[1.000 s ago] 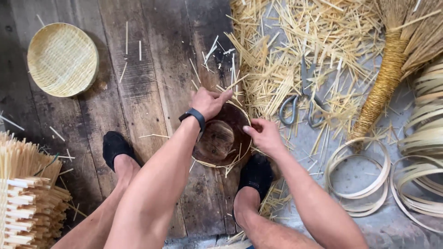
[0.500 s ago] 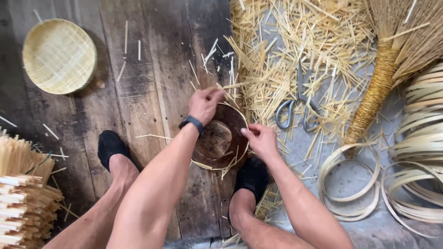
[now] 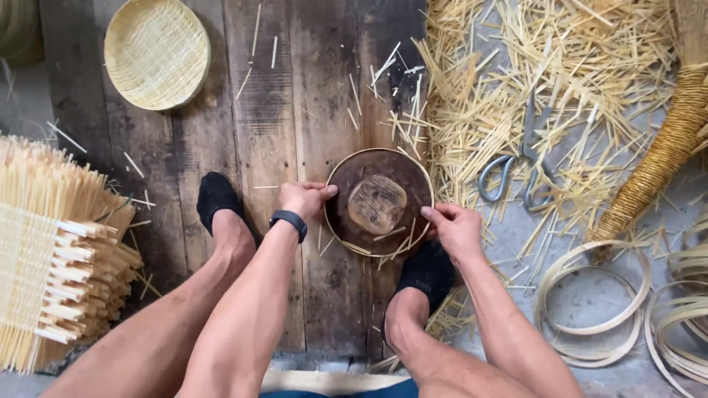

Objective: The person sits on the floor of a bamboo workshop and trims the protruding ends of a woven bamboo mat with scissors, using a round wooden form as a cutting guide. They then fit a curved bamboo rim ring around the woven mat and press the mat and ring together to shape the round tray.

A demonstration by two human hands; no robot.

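Observation:
A round dark wooden disc with a thin bamboo hoop around its rim (image 3: 378, 202) lies on the plank floor between my feet. My left hand (image 3: 305, 198), a black band on its wrist, grips the hoop's left edge. My right hand (image 3: 455, 229) grips the hoop's lower right edge. A pale worn patch marks the disc's middle, and a few bamboo slivers lie across it.
A finished round woven tray (image 3: 155, 51) lies at the top left. A stack of woven bamboo mats (image 3: 51, 250) sits at the left. Large metal shears (image 3: 521, 166) rest on a heap of bamboo offcuts (image 3: 546, 81). Coiled bamboo strip hoops (image 3: 590, 309) and a bound broom handle (image 3: 658, 163) are at the right.
My left hand has slid from the top of the disc down to its left edge. My right hand has shifted along the rim to the lower right. The view moved closer.

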